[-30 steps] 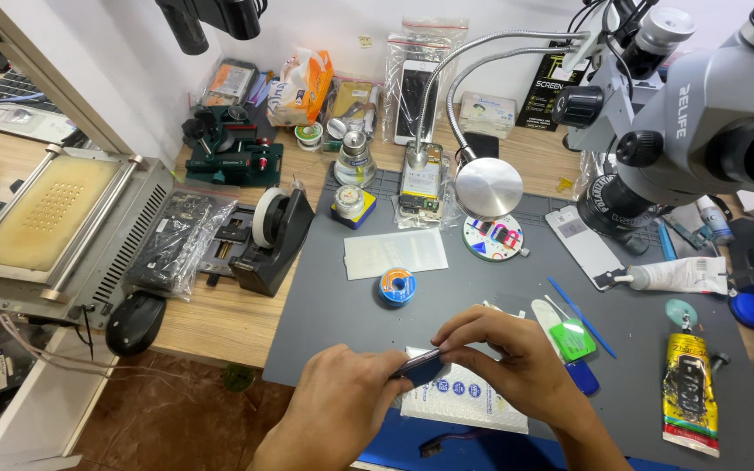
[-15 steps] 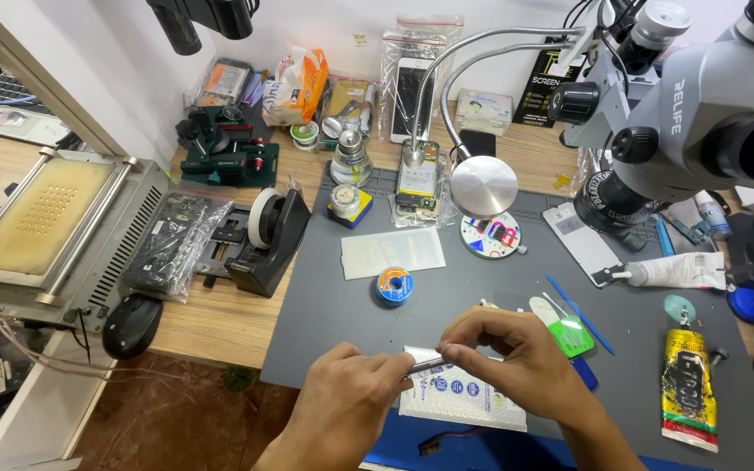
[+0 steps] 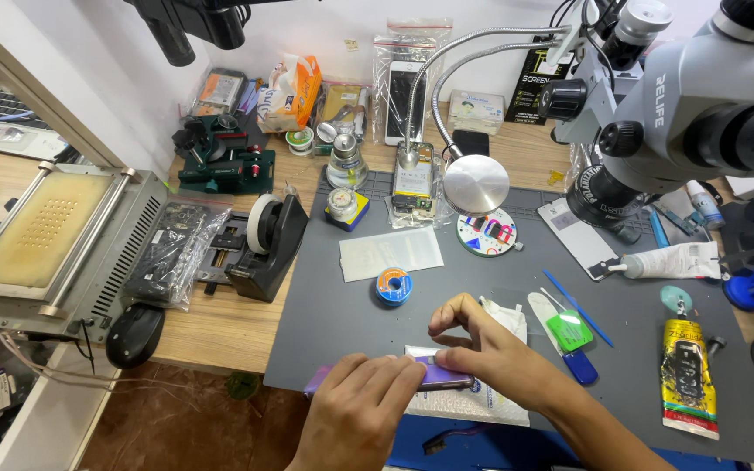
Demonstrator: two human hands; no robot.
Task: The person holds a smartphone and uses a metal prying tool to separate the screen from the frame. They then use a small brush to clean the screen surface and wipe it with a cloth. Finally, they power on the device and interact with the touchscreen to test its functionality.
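A purple smartphone (image 3: 434,373) is held flat and low over the near edge of the grey work mat (image 3: 482,279), lying lengthwise from left to right above a white padded pouch (image 3: 473,403). The left hand (image 3: 361,408) is brought in from below with its back turned up; its fingers are bent over the phone's left end, so that end is covered and only a strip of purple is seen past the knuckles. The right hand (image 3: 486,353) is angled in from the lower right, the forearm running off the bottom edge. Its fingers are curled and pressed on the phone's right half, with the thumb set along the near side, so the phone is pinched between both hands. A small blue solder spool (image 3: 392,285) is seen on the mat just beyond the hands, and a green plastic pry card (image 3: 568,330) lies close to the right wrist.
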